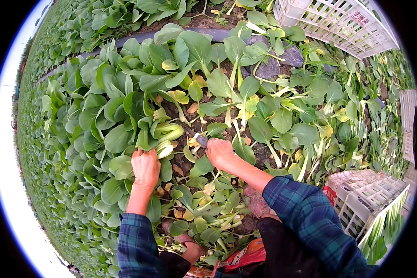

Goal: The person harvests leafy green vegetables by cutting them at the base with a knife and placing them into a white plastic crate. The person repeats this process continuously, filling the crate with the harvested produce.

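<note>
My left hand (146,166) grips a bok choy plant (170,132) by its leaves, at the edge of the standing rows. The pale, thick stalks of this plant point to the right, towards my other hand. My right hand (220,153) is closed around a small tool (202,140), of which a grey part shows past the fist; its blade end is hard to make out among the leaves. A short gap of soil and yellowed leaves (180,168) separates the tool from the stalks.
Dense bok choy (90,121) fills the left. Loose trimmed leaves (285,121) cover the soil to the right. A dark hose (139,36) crosses behind. White plastic crates stand at upper right (328,26) and lower right (354,205). A red bag (243,257) lies by my feet.
</note>
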Demonstrator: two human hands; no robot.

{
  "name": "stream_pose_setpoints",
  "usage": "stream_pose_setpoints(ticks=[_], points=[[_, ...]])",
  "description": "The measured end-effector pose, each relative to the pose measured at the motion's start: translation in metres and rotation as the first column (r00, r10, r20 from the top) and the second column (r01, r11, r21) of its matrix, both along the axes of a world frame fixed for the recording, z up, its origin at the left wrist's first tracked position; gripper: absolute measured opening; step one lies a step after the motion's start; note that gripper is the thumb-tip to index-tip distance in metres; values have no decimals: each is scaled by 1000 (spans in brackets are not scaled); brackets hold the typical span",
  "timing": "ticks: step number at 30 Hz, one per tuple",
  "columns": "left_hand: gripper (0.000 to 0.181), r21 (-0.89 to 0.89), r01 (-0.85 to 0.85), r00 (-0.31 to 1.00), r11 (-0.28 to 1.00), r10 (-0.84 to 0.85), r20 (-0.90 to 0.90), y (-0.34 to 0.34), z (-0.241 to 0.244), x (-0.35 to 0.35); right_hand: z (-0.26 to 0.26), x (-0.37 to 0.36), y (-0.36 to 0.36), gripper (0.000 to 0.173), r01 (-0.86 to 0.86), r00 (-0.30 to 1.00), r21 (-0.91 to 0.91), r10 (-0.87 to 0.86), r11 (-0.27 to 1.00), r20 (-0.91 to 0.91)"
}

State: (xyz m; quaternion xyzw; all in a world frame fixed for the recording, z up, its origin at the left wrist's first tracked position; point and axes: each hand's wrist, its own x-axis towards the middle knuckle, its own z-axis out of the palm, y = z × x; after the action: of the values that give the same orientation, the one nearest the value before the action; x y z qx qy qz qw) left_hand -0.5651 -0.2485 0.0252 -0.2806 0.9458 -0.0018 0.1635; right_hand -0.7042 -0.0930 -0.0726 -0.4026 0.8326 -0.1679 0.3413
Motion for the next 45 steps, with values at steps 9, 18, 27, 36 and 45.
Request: stream_pose_setpoints(ticks=[9,18,27,36,45], points=[[48,92,34,824,995,24,-566,112,61,11,73,-33,76,54,709,298,-139,-115,691,948],[57,837,-304,508,455,821,-261,190,74,13,93,-28,103,50,778,42,25,-92,628,995],[63,74,-125,815,989,145,-561,180,96,-21,118,-18,108,42,642,71,-1,-58,767,996],[56,714,-224,773,664,567,-285,152,45,6,111,-15,100,31,518,110,122,-207,847,972],[74,-2,80,991,997,-80,-104,49,32,6,100,-41,93,47,92,996,-113,-94,989,-12]])
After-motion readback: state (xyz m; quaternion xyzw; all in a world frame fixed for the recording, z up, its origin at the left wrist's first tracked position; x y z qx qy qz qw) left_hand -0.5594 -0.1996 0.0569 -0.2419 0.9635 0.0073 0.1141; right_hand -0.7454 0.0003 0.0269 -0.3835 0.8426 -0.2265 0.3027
